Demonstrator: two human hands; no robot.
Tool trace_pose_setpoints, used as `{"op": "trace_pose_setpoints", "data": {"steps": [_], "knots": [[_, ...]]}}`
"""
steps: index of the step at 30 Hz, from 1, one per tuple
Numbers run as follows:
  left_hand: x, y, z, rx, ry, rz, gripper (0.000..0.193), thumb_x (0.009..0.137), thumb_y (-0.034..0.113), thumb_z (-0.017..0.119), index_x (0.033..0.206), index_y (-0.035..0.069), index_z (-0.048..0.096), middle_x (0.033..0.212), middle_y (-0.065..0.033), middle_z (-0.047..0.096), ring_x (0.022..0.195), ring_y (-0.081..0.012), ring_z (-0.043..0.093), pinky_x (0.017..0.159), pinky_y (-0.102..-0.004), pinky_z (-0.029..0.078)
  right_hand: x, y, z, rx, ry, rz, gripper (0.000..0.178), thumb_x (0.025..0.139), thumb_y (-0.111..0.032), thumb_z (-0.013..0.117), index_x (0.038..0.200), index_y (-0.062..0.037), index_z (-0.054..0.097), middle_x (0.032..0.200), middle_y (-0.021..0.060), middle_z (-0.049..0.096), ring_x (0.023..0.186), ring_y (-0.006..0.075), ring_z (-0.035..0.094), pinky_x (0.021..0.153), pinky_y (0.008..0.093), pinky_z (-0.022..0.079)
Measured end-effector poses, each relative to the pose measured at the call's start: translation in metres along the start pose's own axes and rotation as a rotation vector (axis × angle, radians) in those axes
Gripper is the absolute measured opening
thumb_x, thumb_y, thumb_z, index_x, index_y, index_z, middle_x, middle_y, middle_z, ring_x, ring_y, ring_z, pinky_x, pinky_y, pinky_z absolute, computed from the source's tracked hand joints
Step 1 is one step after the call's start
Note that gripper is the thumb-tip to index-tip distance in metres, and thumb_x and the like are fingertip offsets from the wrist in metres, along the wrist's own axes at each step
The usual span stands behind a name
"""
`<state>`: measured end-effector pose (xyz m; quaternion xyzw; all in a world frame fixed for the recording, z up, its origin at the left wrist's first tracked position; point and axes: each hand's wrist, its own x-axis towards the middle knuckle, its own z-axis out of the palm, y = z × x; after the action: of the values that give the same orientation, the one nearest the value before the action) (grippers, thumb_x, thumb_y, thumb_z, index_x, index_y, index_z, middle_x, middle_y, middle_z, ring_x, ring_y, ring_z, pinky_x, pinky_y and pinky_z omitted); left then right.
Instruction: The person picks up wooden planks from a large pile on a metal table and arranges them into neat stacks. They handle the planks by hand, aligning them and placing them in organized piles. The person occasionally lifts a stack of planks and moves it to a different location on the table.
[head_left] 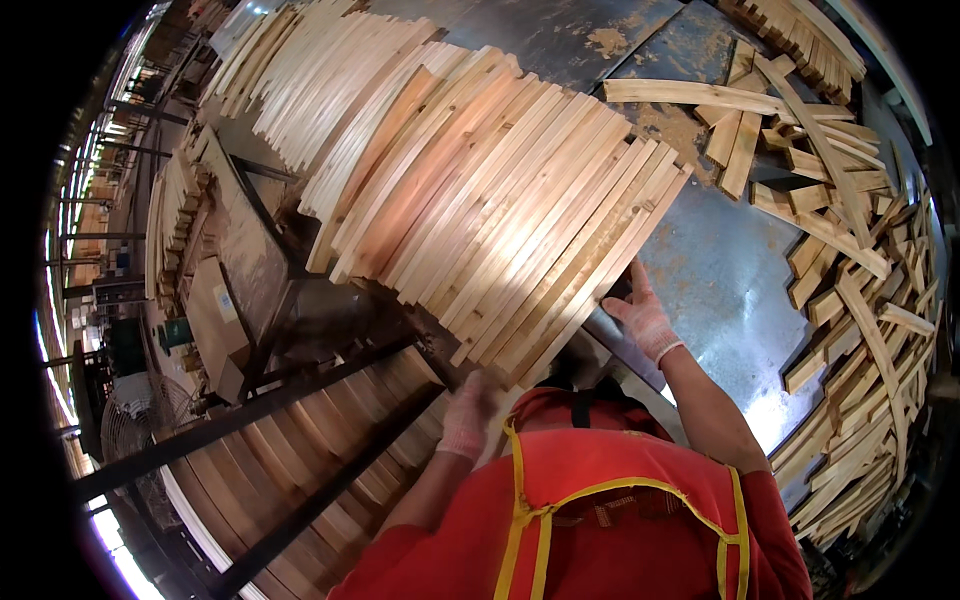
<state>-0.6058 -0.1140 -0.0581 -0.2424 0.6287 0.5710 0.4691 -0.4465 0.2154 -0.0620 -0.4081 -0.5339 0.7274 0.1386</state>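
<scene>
A row of long wooden strips (480,190) lies side by side on the grey metal table (720,260). My right hand (642,320), in a whitish knit glove, is at the right side of the nearest strip (603,275). Its thumb and fingers are spread, with the fingertips at or just under that strip's edge; contact is unclear. By the near left ends of the strips is my left hand (468,412), gloved too. Motion smears its fingers, so its grip does not show.
More strips (340,65) continue at the far left. Loose wooden offcuts (850,240) pile up along the right side of the table. Dark metal bars (270,425) cross above stacked boards (330,440) at the lower left. A fan (145,415) stands beyond them.
</scene>
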Motion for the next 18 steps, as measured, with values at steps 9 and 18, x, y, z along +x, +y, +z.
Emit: {"op": "trace_pose_setpoints", "data": {"steps": [9,18], "knots": [[-0.009,-0.053,0.071,-0.416,-0.228,-0.082,0.055,0.102,0.038,0.073,0.145,0.011,0.053,0.125,-0.0113,0.066,0.111,-0.0285,0.063,0.100,-0.0402,0.053,-0.006,-0.010,-0.032,0.236,-0.065,0.029,0.093,0.089,-0.002,0.076,0.167,-0.0016,0.025,0.160,0.0207,0.048,0.147,0.0272,0.047,0.117,0.0344,0.041],[-0.063,0.014,0.120,1.112,0.058,0.908,0.078,0.092,0.037,0.080,0.151,-0.003,0.048,0.135,-0.0247,0.062,0.123,-0.0334,0.063,0.101,-0.0432,0.054,-0.001,0.010,-0.086,-0.225,0.070,0.154,0.075,0.089,-0.021,0.076,0.153,0.0013,0.046,0.135,0.0222,0.070,0.124,0.0302,0.067,0.106,0.0379,0.050]]}}
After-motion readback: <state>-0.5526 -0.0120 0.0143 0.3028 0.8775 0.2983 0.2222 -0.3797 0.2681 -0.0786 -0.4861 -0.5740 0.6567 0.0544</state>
